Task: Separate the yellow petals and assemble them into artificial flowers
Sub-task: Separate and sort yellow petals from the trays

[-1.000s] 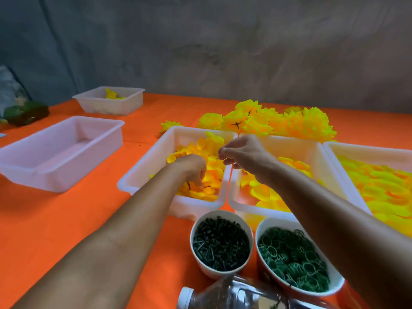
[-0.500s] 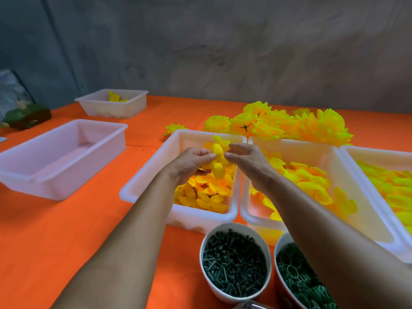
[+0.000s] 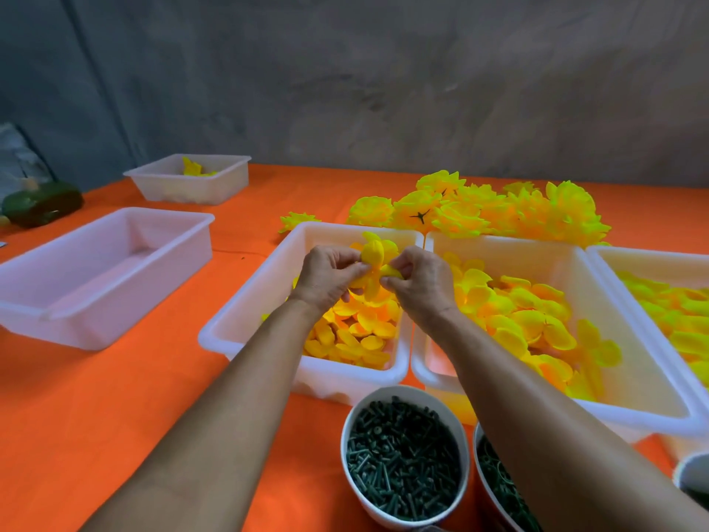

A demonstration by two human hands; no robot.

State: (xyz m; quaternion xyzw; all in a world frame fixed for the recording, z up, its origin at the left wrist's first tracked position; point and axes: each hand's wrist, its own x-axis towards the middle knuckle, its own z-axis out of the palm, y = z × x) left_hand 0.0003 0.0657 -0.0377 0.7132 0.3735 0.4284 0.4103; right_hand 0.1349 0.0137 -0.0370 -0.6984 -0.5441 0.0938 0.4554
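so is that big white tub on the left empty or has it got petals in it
Empty. The big white tub shows only its bare floor and walls, no petals. The smaller tub behind it holds a few yellow pieces.

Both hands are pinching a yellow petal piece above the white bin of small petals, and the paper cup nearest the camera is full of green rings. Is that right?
Not quite. The head view shows both hands, left hand and right hand, pinching the yellow petal piece above the white bin, but the nearest paper cup holds dark green pegs, not rings.

Grey mottled wall [image 3: 383, 78] behind; orange-covered table [image 3: 76, 416]; soft, even light.
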